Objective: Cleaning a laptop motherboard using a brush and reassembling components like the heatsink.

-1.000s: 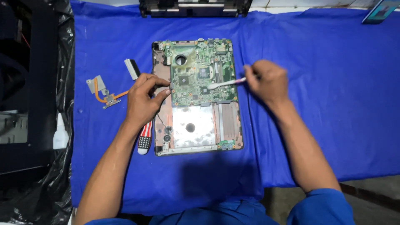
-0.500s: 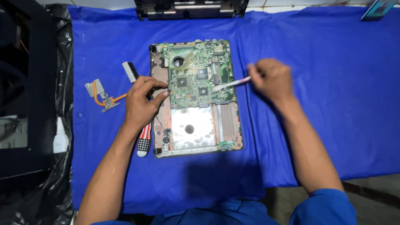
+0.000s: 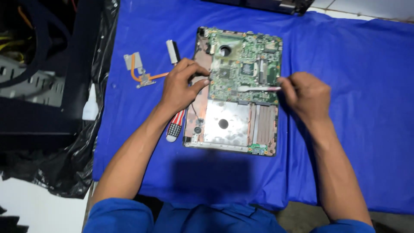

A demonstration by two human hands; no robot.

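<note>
Both hands work over one opened laptop base (image 3: 235,92) lying flat on a blue cloth (image 3: 353,129): the left hand (image 3: 183,86) presses curled fingers on the green circuit board's left edge, apparently to steady it, while the right hand (image 3: 304,95) pinches one slim white tool (image 3: 258,89), holding it level so its tip reaches the board's middle. Set aside left of the base lie one copper-piped heatsink (image 3: 138,71), one small white-and-black strip (image 3: 173,51), and one red-and-white striped screwdriver handle (image 3: 175,125).
</note>
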